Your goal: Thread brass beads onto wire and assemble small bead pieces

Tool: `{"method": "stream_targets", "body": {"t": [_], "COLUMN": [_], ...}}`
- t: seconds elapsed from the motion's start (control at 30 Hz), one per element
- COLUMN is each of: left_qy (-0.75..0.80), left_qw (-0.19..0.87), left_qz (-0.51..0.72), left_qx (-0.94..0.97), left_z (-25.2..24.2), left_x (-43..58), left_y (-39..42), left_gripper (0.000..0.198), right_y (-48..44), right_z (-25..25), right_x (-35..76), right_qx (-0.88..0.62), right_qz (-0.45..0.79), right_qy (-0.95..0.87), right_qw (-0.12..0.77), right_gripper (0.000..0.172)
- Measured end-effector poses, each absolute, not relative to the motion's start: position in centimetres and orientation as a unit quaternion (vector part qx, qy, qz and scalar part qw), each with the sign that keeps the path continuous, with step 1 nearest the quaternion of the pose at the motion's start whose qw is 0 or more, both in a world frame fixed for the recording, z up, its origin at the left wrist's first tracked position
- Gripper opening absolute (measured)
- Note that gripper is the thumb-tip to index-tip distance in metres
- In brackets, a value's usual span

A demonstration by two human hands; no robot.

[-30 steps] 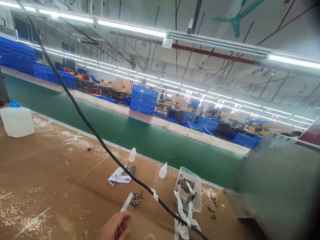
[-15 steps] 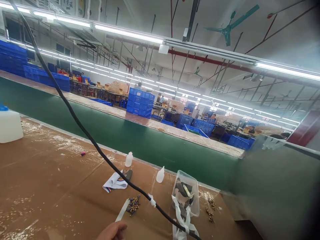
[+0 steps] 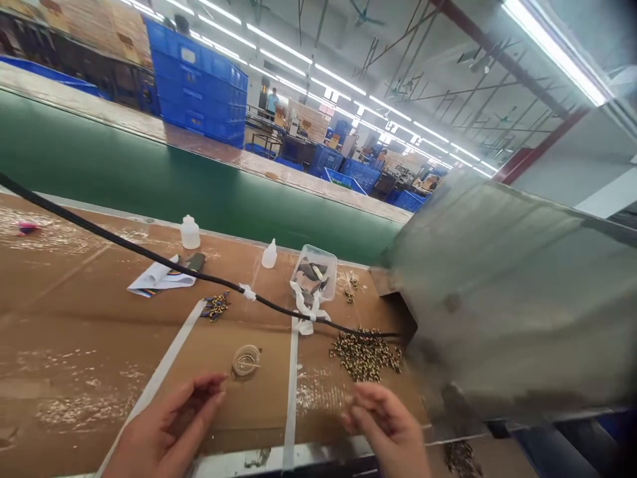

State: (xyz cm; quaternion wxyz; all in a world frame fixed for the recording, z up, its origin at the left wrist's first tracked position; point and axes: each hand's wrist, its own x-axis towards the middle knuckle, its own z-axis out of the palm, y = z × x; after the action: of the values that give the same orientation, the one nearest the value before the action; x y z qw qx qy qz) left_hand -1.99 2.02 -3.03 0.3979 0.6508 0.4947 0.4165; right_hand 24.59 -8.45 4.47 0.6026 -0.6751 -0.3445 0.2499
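Observation:
My left hand (image 3: 174,425) is over the brown board at the lower left, fingers curved. A narrow gap shows between thumb and forefinger, and I see nothing in it. Just beyond its fingertips sits a small round clear dish (image 3: 246,360) with a thin stick across it. My right hand (image 3: 385,425) has its fingers curled together at the near side of a pile of small black-and-yellow parts (image 3: 365,355). Whatever its fingertips may hold is too small and blurred to make out. A smaller cluster of similar parts (image 3: 215,307) lies beyond the left hand.
A black cable (image 3: 124,250) crosses over the bench. Behind it are two white squeeze bottles (image 3: 190,234), (image 3: 269,255), a folded white cloth (image 3: 162,277) and a clear tub (image 3: 326,272) of scraps. A metal panel (image 3: 488,292) stands at right; a green belt (image 3: 223,186) runs behind.
The view has swung down and to the right. My left hand shows more fully, and my right hand, the dish and the large pile of parts have come into view.

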Motion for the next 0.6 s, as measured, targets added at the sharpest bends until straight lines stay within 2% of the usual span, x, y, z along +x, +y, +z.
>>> {"method": "stream_targets", "body": {"t": [0.07, 0.13, 0.33, 0.6], "left_qy": [0.481, 0.467, 0.431, 0.422], "left_qw": [0.431, 0.449, 0.519, 0.573], "left_qz": [0.403, 0.380, 0.407, 0.405], "left_qx": [0.649, 0.660, 0.616, 0.574], "left_z": [-2.6, -1.3, 2.3, 1.5], "left_x": [-1.3, -0.6, 0.6, 0.8], "left_y": [0.6, -0.1, 0.5, 0.8], "left_gripper": [0.032, 0.028, 0.019, 0.016], "right_y": [-6.8, -5.2, -4.1, -4.2], "right_z": [3.2, 2.3, 1.5, 0.8], "right_x": [22.4, 20.0, 16.0, 15.4], "right_qx": [-0.597, -0.557, -0.526, -0.563], "right_qz": [0.402, 0.455, 0.489, 0.456], "right_qy": [-0.348, -0.365, -0.395, -0.429], "right_qw": [0.601, 0.591, 0.573, 0.539], "right_gripper": [0.035, 0.029, 0.019, 0.014]}}
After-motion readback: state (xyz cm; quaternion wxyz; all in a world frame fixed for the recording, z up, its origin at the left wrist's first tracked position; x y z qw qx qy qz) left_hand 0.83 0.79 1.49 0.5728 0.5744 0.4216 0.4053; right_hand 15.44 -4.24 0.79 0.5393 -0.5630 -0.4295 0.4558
